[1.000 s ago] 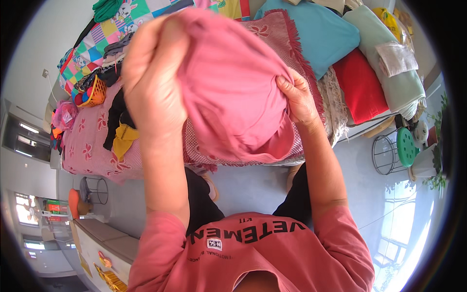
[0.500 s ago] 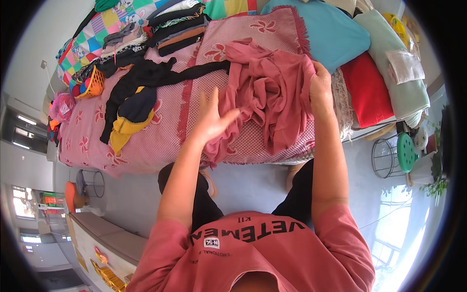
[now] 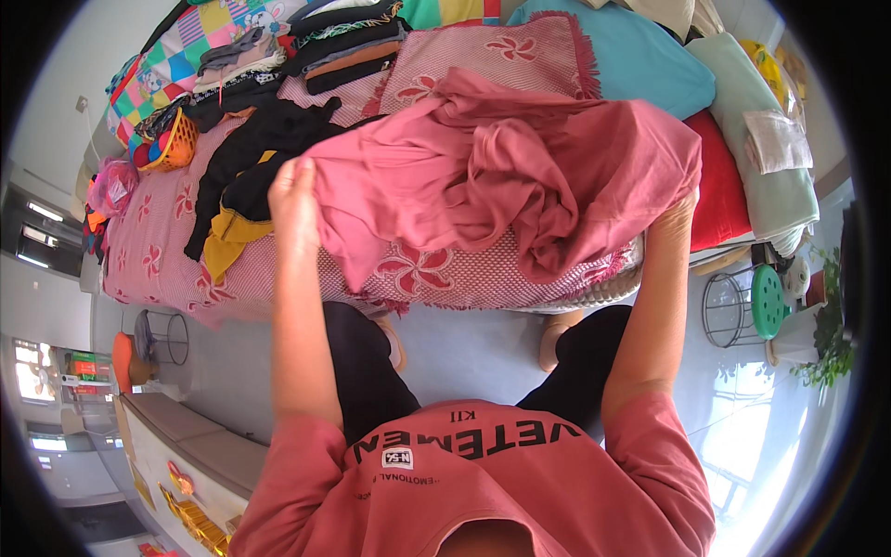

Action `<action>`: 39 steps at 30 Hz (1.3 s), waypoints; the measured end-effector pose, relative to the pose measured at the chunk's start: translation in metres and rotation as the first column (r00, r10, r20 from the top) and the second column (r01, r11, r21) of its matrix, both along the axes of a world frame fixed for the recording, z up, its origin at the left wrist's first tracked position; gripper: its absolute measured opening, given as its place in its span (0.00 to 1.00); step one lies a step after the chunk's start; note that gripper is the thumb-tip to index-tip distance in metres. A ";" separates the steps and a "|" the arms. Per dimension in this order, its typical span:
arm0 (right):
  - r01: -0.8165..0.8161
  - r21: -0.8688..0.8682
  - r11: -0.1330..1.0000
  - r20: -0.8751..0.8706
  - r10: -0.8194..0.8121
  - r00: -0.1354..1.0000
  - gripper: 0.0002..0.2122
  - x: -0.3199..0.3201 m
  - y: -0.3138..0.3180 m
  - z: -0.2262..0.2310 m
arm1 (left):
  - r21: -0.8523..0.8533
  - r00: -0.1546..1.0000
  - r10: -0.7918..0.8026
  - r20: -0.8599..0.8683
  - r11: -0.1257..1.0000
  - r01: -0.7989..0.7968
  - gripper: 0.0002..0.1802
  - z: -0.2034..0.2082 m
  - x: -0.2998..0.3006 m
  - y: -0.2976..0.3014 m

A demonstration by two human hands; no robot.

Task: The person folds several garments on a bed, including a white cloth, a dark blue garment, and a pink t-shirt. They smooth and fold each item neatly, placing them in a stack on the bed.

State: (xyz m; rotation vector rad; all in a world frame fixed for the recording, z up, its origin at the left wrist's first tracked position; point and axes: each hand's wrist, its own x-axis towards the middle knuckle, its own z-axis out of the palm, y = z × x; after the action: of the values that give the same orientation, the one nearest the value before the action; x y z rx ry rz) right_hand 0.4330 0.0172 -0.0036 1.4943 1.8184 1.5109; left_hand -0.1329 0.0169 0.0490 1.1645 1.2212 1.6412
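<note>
Pink garment [image 3: 510, 176] held raised over the near part of a flower-patterned bedspread [image 3: 473, 278], middle bunched, sides drawn out. Its left edge is clamped between thumb and fingers by the left hand [image 3: 295, 200]. The other end is draped over the right hand [image 3: 677, 218]; fingers hidden, so the hold there cannot be told. Just changed: the left edge is now gripped, so the width is opened out and supported from both ends. In the earlier frame, the left hand is seen free, fingers parted, and the bunching is tighter. On the bedspread's left part, a black garment [image 3: 246, 139] is noted, one sleeve now largely covered; at its far side, folded clothes [image 3: 348, 56].
</note>
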 end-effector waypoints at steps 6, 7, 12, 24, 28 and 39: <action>-0.060 -0.021 0.998 -0.952 -0.002 0.305 0.26 -0.041 -0.014 0.005 | -0.037 0.958 0.223 0.180 0.975 -0.220 0.10 -0.011 -0.056 0.027; -0.080 0.006 0.997 -0.964 0.027 0.263 0.26 -0.030 -0.011 -0.001 | -0.050 0.936 0.294 0.193 0.956 -0.290 0.11 -0.014 -0.054 0.027; -0.151 0.156 0.976 -0.972 0.124 -0.200 0.26 -0.021 -0.010 -0.003 | -0.124 0.928 0.352 -0.126 0.922 -0.367 0.26 -0.037 -0.049 0.015; -0.920 0.389 0.035 -0.864 -0.331 -0.378 0.21 -0.119 0.025 0.006 | -0.112 0.854 -0.463 0.237 0.860 0.498 0.51 0.010 0.116 -0.095; -0.995 -0.023 0.102 -0.853 -0.521 -0.034 0.35 -0.233 -0.064 0.064 | 0.082 0.698 -0.643 0.314 0.751 0.655 0.39 0.005 0.151 -0.109; -0.736 -0.053 0.675 -0.734 -0.526 -0.429 0.31 -0.222 -0.052 0.043 | 0.115 0.716 -0.200 0.669 0.979 0.166 0.12 -0.009 0.064 -0.117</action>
State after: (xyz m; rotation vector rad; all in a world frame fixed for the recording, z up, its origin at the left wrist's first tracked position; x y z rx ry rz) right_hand 0.2106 -0.0345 0.0396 1.9986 2.6997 -1.8703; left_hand -0.0692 -0.1005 0.0403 0.5723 0.5693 1.7181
